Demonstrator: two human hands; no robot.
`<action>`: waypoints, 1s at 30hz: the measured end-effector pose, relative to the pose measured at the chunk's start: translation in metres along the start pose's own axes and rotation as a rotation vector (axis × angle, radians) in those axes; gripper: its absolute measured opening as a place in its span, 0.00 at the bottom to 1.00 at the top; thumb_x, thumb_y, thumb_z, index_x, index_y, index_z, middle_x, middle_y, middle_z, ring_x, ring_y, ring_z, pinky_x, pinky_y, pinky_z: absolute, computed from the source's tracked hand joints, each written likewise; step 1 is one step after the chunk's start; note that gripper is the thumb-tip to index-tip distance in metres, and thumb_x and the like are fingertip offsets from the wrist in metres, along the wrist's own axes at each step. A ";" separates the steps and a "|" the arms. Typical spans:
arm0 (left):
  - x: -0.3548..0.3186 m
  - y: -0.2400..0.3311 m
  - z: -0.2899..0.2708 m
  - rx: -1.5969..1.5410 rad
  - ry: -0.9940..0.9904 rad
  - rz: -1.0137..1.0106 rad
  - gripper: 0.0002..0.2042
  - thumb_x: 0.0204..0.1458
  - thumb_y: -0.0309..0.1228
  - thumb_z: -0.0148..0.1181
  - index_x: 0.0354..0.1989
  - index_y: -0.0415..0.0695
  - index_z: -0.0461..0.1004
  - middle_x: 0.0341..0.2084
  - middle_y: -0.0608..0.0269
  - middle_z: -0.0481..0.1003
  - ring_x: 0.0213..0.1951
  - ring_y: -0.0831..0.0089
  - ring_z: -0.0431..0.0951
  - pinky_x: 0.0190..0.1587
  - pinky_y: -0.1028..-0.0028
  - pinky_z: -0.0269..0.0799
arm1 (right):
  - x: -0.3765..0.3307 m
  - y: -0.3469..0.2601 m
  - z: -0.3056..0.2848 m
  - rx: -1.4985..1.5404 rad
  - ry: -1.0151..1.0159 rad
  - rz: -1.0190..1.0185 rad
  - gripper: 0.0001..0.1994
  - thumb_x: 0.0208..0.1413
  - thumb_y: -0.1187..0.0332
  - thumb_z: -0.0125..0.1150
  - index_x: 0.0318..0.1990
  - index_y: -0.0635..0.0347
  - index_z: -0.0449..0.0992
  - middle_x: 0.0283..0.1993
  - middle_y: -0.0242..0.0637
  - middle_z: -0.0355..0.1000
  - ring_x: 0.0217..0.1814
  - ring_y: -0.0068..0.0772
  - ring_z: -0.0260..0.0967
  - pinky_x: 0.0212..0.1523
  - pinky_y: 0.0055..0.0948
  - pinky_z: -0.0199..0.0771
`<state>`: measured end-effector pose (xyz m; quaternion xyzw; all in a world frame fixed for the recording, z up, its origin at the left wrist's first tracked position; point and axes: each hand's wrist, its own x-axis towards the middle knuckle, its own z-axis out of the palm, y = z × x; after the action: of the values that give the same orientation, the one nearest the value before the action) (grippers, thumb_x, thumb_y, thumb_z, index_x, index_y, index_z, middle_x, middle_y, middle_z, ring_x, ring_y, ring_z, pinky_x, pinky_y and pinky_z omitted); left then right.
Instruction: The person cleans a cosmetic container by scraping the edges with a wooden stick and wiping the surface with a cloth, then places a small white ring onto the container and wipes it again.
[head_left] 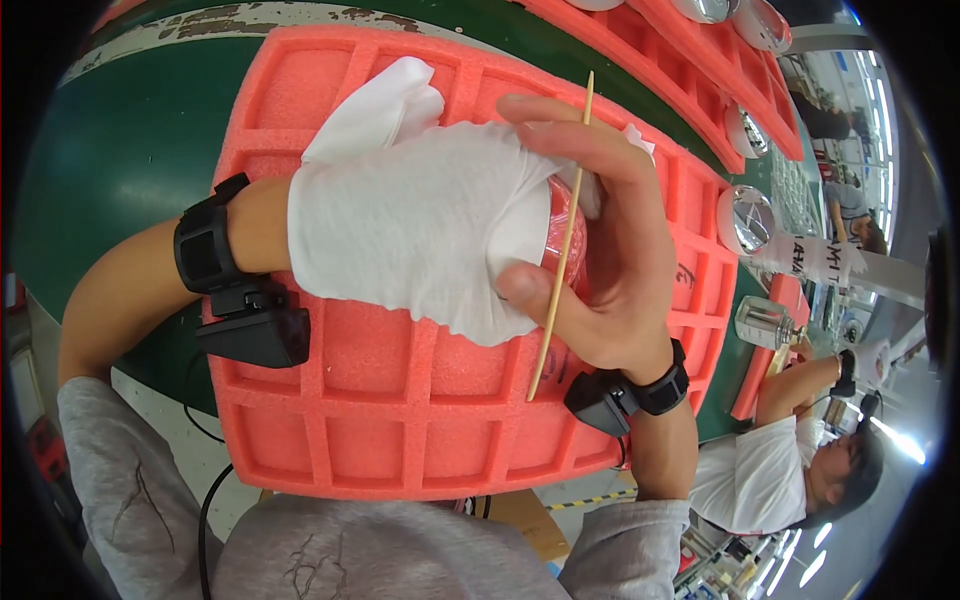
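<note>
A white cloth (400, 220) covers my left hand (450, 200) from the wrist to the fingertips, so its fingers are hidden. The cloth's right end presses against a round, clear, glass-like piece (563, 225), through which pink shows. My right hand (625, 230) curves around this piece from the right, thumb on the near side and fingers on the far side. A thin pointed wooden stick (566, 240) runs lengthwise across the front of my right thumb and index finger. What grips the stick is unclear. Both hands are above a pink foam tray (365, 447) with square compartments.
The tray rests on a green table (120, 170). More pink foam trays (660, 50) with clear round pieces stand at the far right. Beside the tray are another clear faceted piece (748, 220) and a glass bottle (765, 322). A co-worker in a white shirt (755, 480) works at right.
</note>
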<state>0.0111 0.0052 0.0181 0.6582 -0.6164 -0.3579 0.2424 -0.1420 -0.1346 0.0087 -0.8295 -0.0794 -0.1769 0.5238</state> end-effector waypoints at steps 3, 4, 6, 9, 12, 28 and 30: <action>0.002 0.006 -0.001 0.139 -0.008 -0.050 0.27 0.32 0.49 0.73 0.42 0.51 0.74 0.27 0.65 0.74 0.34 0.60 0.73 0.43 0.61 0.63 | 0.000 0.002 -0.002 -0.074 -0.012 -0.023 0.33 0.52 0.59 0.72 0.61 0.65 0.64 0.67 0.55 0.62 0.68 0.45 0.63 0.69 0.42 0.60; 0.002 0.005 -0.001 0.139 -0.011 -0.048 0.27 0.32 0.49 0.73 0.42 0.51 0.74 0.27 0.65 0.74 0.34 0.60 0.73 0.43 0.61 0.63 | -0.002 0.002 -0.005 0.037 -0.005 0.009 0.34 0.51 0.59 0.73 0.61 0.65 0.64 0.67 0.55 0.62 0.68 0.45 0.63 0.69 0.42 0.60; 0.000 0.005 -0.001 0.133 0.015 -0.013 0.28 0.32 0.48 0.74 0.43 0.51 0.74 0.30 0.65 0.74 0.35 0.60 0.73 0.43 0.61 0.63 | -0.003 0.000 -0.009 0.261 0.008 0.069 0.35 0.49 0.59 0.75 0.61 0.65 0.65 0.67 0.54 0.62 0.68 0.45 0.63 0.68 0.42 0.60; -0.003 0.004 -0.002 0.121 0.052 0.043 0.29 0.32 0.48 0.74 0.44 0.50 0.74 0.35 0.64 0.75 0.38 0.61 0.73 0.44 0.61 0.64 | 0.000 -0.005 -0.004 0.036 -0.010 -0.017 0.31 0.55 0.58 0.69 0.61 0.66 0.64 0.66 0.55 0.63 0.68 0.45 0.64 0.68 0.43 0.61; -0.002 0.006 -0.005 0.109 0.072 0.082 0.30 0.32 0.48 0.75 0.45 0.50 0.74 0.38 0.63 0.75 0.40 0.61 0.74 0.44 0.61 0.64 | 0.001 -0.005 0.002 -0.105 -0.010 -0.062 0.27 0.61 0.58 0.63 0.61 0.66 0.64 0.65 0.55 0.65 0.67 0.45 0.65 0.68 0.43 0.61; -0.002 0.012 -0.003 0.098 0.049 0.107 0.31 0.33 0.45 0.76 0.49 0.53 0.71 0.43 0.71 0.75 0.43 0.67 0.75 0.53 0.59 0.52 | -0.015 -0.021 -0.021 -0.058 0.359 0.041 0.24 0.75 0.55 0.33 0.52 0.70 0.68 0.36 0.49 0.76 0.35 0.37 0.74 0.41 0.33 0.75; -0.001 0.005 0.003 0.014 0.107 0.169 0.32 0.32 0.44 0.77 0.49 0.53 0.71 0.43 0.71 0.74 0.43 0.68 0.75 0.52 0.59 0.52 | -0.019 -0.022 -0.020 0.068 0.341 0.032 0.26 0.75 0.53 0.30 0.47 0.69 0.70 0.26 0.43 0.74 0.24 0.31 0.69 0.30 0.28 0.74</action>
<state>0.0056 0.0064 0.0201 0.6236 -0.6583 -0.2965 0.2997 -0.1711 -0.1417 0.0277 -0.7705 0.0180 -0.3039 0.5600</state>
